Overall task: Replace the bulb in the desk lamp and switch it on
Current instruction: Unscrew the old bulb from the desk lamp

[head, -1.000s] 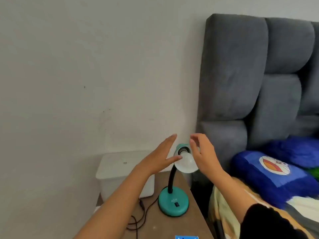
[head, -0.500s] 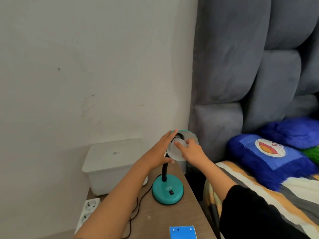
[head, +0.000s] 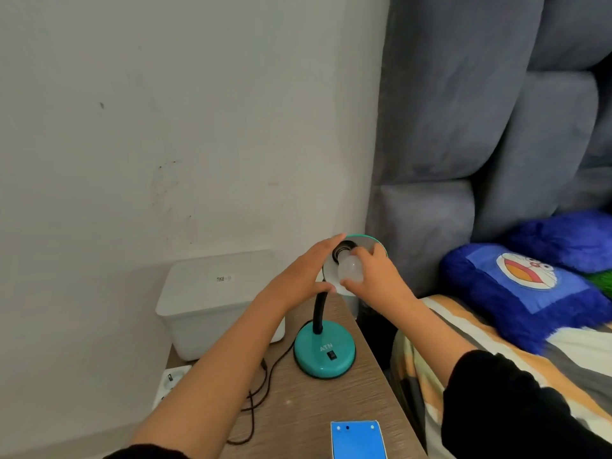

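A teal desk lamp stands on the wooden bedside table, its round base [head: 324, 354] carrying a black rocker switch [head: 331, 355] and a black gooseneck [head: 318, 309]. The teal shade [head: 371, 241] faces me, showing the black socket [head: 342, 251]. A white frosted bulb [head: 350, 269] sits at the socket. My right hand [head: 376, 279] grips the bulb with fingers wrapped round it. My left hand [head: 303, 276] cups the shade's left rim, thumb under it. The lamp is dark.
A white lidded plastic box [head: 218, 299] stands behind the lamp against the wall. A white power strip [head: 170, 380] lies left, with a dark cord [head: 261, 385] running across the table [head: 298, 419]. A blue bulb carton [head: 357, 440] lies near me. Bed, blue pillow [head: 523, 286] and grey headboard [head: 463, 160] lie right.
My right hand went from open beside the bulb to closed around it. My left hand settled onto the shade. The camera tilted downward, bringing the table and carton into view.
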